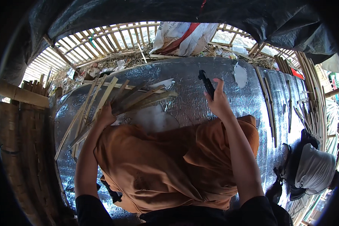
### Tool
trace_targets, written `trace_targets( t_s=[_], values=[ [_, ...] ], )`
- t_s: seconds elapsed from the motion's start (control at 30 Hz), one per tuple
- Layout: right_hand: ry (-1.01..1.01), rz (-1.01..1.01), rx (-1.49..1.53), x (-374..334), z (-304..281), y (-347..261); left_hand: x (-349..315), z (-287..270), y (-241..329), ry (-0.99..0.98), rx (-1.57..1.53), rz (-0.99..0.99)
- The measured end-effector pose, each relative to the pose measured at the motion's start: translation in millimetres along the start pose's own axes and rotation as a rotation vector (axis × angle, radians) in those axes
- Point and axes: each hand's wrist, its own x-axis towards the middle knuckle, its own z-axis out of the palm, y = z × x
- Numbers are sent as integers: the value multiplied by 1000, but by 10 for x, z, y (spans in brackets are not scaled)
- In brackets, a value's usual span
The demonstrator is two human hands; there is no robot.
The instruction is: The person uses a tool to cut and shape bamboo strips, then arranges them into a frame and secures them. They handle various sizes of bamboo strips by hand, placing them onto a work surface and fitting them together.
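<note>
My left hand (106,116) is closed round bamboo strips (141,98) beside my left knee; some fan out toward the far right, and its fingertips are partly hidden. More long, pale bamboo strips (84,109) lie loosely crossed just left of that hand. Above my right knee, my right hand (219,101) grips a slim black hand tool (206,83) with a small hooked tip pointing away from me. A brown cloth (150,162) covers my lap and legs.
I sit on a silver foil mat (192,107) with worn white patches. Dark strips (266,105) lie to the right, near a grey-and-black bundle (314,167). Thick bamboo (24,150) stands at left. Beyond are a bamboo slat fence (113,39), a white-and-red sack (184,37) and a black tarp (120,11) overhead.
</note>
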Motion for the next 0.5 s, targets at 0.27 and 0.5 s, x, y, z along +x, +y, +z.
trace_targets(
  t_s=[0.27,0.5],
  values=[
    [-69,36,-126,-118,466,368,-62,-367,403,-240,261,130],
    [-164,-32,-174,-171,831,152,-230,-97,1661,-2,383,411]
  ],
)
